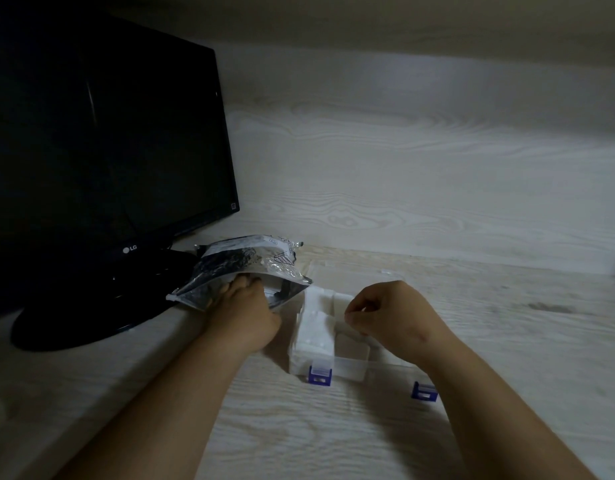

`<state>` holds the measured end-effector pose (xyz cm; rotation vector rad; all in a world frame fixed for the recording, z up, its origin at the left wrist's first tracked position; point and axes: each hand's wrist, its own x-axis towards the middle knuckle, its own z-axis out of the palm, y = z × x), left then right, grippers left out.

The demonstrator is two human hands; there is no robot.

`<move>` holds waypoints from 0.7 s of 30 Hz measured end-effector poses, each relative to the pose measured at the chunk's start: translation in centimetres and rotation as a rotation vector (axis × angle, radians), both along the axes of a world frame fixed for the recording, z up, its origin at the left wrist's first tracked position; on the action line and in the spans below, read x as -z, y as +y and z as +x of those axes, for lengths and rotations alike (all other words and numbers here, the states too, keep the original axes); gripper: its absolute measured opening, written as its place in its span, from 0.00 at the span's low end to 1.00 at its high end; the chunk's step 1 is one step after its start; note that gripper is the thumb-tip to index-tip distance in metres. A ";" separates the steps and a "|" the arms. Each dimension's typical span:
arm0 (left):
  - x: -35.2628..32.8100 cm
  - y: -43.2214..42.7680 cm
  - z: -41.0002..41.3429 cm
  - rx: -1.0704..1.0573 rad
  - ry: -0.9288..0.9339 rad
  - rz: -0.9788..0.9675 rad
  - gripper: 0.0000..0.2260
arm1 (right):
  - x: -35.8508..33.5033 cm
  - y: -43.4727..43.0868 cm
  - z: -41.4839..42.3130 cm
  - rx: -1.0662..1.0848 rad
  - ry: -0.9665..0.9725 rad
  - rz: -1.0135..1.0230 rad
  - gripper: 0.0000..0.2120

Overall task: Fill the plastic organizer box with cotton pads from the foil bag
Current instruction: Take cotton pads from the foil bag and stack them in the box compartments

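Observation:
A clear plastic organizer box point(351, 367) with two blue latches lies open on the pale wooden table. Its left compartment is packed with white cotton pads point(314, 329). A silver and black foil bag point(243, 265) lies to the box's left, leaning on the monitor base. My left hand point(245, 310) reaches into the bag's open mouth, with its fingertips hidden inside. My right hand point(385, 311) hovers over the box's middle compartment with curled fingers; I cannot tell whether they hold a pad.
A black LG monitor point(102, 133) on a round black base point(91, 306) stands at the left, just behind the bag. A wood-grain wall point(420, 168) rises behind the table. The box's clear lid point(354, 271) lies flat behind the box.

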<state>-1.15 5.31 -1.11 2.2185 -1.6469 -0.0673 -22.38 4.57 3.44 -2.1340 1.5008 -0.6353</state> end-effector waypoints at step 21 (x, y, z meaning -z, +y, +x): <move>-2.2 1.0 -0.8 -0.097 -0.265 -0.176 0.12 | 0.1 0.0 0.1 0.006 -0.012 -0.005 0.06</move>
